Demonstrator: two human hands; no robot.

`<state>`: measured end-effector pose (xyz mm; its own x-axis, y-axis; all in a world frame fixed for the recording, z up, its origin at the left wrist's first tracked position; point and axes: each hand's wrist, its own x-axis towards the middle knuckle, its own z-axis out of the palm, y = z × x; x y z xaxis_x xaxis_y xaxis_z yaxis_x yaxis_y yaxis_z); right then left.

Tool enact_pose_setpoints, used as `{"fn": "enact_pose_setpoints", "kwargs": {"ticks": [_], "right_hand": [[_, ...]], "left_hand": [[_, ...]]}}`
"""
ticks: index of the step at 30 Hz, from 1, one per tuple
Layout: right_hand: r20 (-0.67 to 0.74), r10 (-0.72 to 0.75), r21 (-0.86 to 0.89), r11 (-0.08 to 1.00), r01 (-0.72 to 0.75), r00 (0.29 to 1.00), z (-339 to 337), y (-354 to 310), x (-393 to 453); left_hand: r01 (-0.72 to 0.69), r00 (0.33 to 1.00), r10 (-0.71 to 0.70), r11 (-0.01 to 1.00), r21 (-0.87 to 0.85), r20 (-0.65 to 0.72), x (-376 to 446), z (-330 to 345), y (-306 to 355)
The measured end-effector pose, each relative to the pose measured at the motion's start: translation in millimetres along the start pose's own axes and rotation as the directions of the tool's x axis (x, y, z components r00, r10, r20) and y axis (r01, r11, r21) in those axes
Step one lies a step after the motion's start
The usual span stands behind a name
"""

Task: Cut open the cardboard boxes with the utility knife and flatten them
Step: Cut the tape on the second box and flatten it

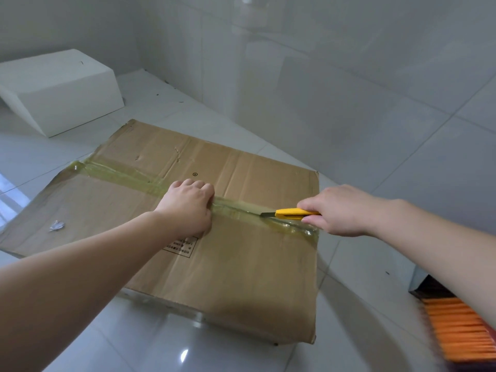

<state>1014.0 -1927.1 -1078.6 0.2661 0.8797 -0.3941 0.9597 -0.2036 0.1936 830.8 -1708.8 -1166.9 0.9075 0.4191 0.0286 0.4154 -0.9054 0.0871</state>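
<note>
A large brown cardboard box lies on the tiled floor, its top seam covered by a strip of yellowish clear tape running from the left edge to the right edge. My left hand rests on the middle of the seam with curled fingers, pressing the cardboard down. My right hand grips a yellow utility knife near the box's right edge. Its blade points left and touches the tape on the seam.
A white box stands at the back left by the wall. A small crumpled scrap lies on the cardboard's left part. Orange broom bristles show at the lower right. Tiled walls rise close behind the box.
</note>
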Motion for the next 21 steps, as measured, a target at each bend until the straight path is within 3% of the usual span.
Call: {"fn": "enact_pose_setpoints", "kwargs": {"ticks": [13,21], "right_hand": [[0.098,0.072,-0.132,0.990,-0.058,0.993,13,32,-45],[0.089,0.113,-0.117,0.988,-0.102,0.990,24,48,-69]], "left_hand": [[-0.006,1.000,0.005,0.999,0.047,0.012,3,3,-1],[0.016,1.000,-0.016,0.998,0.065,0.009,5,4,1]]}}
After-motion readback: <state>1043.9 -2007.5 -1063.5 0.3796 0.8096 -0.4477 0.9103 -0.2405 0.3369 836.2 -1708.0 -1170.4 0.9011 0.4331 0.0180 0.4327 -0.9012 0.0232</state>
